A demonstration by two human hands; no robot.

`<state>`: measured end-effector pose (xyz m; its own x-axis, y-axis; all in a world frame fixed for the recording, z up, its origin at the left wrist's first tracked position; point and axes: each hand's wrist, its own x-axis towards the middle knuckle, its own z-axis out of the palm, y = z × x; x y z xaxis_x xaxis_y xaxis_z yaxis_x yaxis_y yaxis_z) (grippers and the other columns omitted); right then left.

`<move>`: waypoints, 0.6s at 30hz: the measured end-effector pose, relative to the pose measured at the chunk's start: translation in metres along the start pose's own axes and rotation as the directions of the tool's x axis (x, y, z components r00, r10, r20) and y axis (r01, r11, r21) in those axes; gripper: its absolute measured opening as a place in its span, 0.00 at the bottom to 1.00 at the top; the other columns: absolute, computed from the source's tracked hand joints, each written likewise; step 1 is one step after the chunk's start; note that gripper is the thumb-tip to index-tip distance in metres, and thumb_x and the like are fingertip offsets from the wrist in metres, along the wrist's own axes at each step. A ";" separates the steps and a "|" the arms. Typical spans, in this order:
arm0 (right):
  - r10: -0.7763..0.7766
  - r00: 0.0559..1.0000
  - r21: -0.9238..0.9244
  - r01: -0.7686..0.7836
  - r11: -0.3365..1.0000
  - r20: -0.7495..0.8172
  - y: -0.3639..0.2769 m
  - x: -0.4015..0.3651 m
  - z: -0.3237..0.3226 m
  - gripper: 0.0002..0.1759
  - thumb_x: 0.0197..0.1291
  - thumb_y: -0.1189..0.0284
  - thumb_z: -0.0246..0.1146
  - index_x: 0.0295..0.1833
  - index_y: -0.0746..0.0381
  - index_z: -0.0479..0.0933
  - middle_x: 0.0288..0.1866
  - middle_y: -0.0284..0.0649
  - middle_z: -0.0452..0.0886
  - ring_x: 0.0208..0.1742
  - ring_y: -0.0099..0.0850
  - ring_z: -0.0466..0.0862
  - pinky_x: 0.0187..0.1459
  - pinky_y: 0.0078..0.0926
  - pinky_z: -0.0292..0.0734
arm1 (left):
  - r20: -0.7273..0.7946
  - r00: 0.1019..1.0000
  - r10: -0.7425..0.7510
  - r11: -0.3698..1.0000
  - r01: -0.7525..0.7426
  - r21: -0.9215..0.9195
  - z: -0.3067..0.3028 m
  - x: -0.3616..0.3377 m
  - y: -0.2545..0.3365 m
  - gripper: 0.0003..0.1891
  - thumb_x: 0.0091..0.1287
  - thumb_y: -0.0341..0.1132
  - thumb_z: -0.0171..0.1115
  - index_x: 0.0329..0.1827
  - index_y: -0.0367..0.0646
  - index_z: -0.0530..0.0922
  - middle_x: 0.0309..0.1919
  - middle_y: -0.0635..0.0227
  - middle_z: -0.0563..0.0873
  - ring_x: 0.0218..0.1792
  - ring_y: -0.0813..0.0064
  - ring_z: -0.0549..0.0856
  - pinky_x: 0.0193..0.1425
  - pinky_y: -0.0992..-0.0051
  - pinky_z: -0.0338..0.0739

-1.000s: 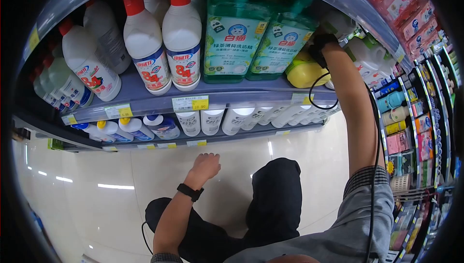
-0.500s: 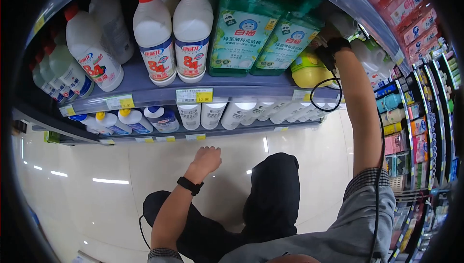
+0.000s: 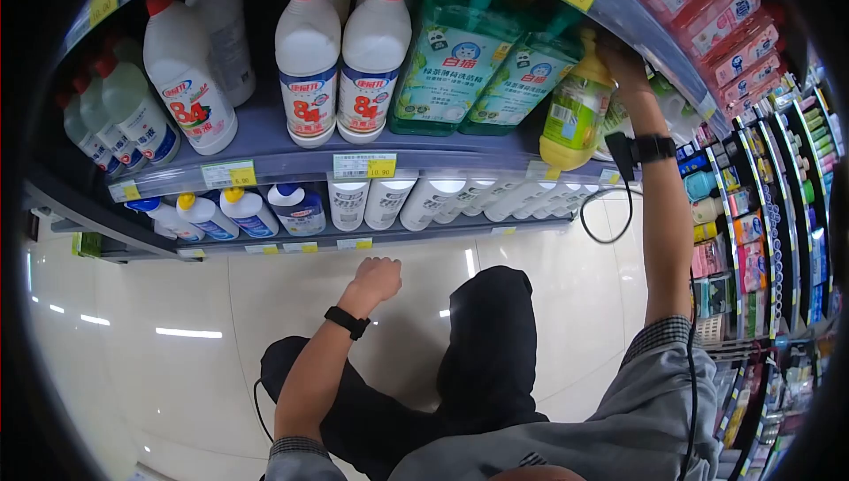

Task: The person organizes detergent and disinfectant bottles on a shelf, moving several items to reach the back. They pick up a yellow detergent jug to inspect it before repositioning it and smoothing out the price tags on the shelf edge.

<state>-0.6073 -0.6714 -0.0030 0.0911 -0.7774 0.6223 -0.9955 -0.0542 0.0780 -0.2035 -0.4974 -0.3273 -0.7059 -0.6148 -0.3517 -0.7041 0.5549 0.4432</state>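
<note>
The right hand (image 3: 624, 64) was raised to the upper shelf (image 3: 274, 156) and closed about the neck of a yellow bottle (image 3: 573, 114) with a green label. Its fingers were partly hidden behind the bottle. The bottle stood tilted at the right end of that shelf, with its base at the front edge. Whether the base rested on the shelf or hung just clear of it could not be told. It was just beside the green bottles (image 3: 447, 61) on their right. White bottles with red caps (image 3: 308, 65) stood further left on the same shelf, above a yellow price tag (image 3: 364, 165) on the shelf lip.

The left hand (image 3: 378, 276) was curled into a loose fist holding nothing. It was low, over the pale floor (image 3: 177, 339) and just in front of the lower shelf, where white bottles (image 3: 248, 213) with blue and yellow caps stood.

Each wrist carried a black band — left (image 3: 347, 323), right (image 3: 653, 147) — and a black cable (image 3: 610, 216) looped down from the right one. Pink packs (image 3: 707, 12) lined the shelving at far right.
</note>
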 end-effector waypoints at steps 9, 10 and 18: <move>0.441 0.885 0.799 -0.372 0.473 0.151 -0.043 -0.087 -0.093 0.11 0.55 0.81 0.57 0.45 0.66 0.74 0.41 0.41 0.81 0.42 0.26 0.79 0.43 0.20 0.72 | -0.007 1.000 0.027 0.999 -0.028 -0.020 -0.001 -0.003 -0.006 0.13 0.61 0.35 0.50 0.41 0.39 0.78 0.39 0.55 0.84 0.44 0.56 0.82 0.50 0.60 0.74; 0.371 0.906 0.822 -0.363 0.439 0.202 -0.048 -0.096 -0.101 0.09 0.57 0.83 0.56 0.43 0.67 0.74 0.40 0.41 0.81 0.41 0.25 0.79 0.44 0.19 0.72 | -0.009 1.000 0.027 1.000 -0.027 -0.015 -0.004 -0.005 -0.005 0.13 0.61 0.35 0.50 0.41 0.39 0.78 0.39 0.55 0.84 0.44 0.56 0.82 0.50 0.60 0.74; 0.176 0.982 0.874 -0.141 0.465 0.065 -0.143 -0.178 -0.123 0.05 0.56 0.83 0.57 0.39 0.68 0.74 0.37 0.43 0.81 0.42 0.30 0.81 0.48 0.27 0.73 | -0.322 0.924 0.208 0.602 -0.380 -0.703 -0.051 -0.022 0.044 0.16 0.69 0.43 0.51 0.49 0.38 0.74 0.43 0.60 0.81 0.46 0.64 0.80 0.50 0.65 0.74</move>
<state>-0.4778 -0.4477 -0.0290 -0.0879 -0.8137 0.5746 -0.4993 -0.4631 -0.7323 -0.2145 -0.4881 -0.2583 -0.7733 -0.6332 0.0328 -0.1008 0.1739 0.9796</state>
